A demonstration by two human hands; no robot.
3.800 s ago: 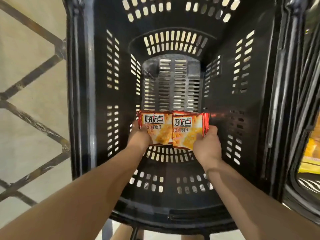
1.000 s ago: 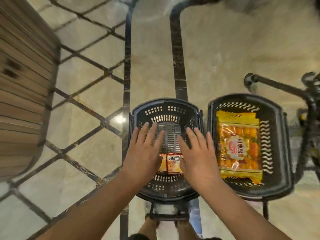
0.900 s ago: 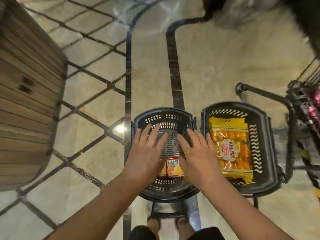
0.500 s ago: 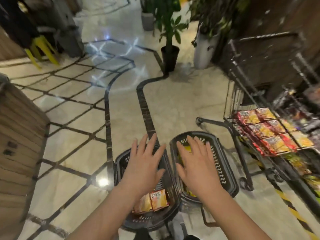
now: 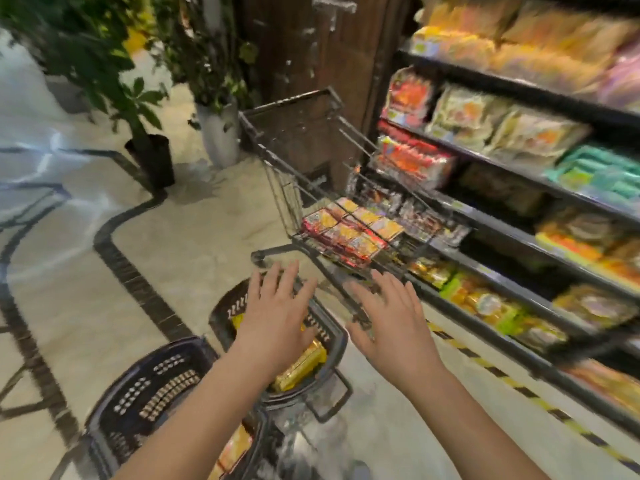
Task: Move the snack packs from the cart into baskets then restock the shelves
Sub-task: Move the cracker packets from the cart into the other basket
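Observation:
Two black plastic baskets stand on the floor. The near basket (image 5: pixel 145 403) holds orange snack packs (image 5: pixel 235 448), mostly hidden by my left forearm. The far basket (image 5: pixel 332 337) holds a large yellow pack (image 5: pixel 301 365). Beyond them a wire cart (image 5: pixel 311 161) carries red and orange snack packs (image 5: pixel 349 230) in a row. My left hand (image 5: pixel 277 317) hovers over the far basket, empty with fingers spread. My right hand (image 5: pixel 391 323) is also empty and spread, below the cart's near end. Stocked shelves (image 5: pixel 519 161) fill the right side.
Potted plants, one in a black pot (image 5: pixel 152 161) and one in a white pot (image 5: pixel 218 133), stand behind the cart. A wooden pillar (image 5: pixel 311 46) rises at the back. A yellow-black stripe (image 5: pixel 519 386) runs on the floor along the shelf base. Marble floor lies to the left.
Both hands let go of the orange packs in the near basket and rose, empty and spread. My view has swung up and right from the baskets to the cart and shelves.

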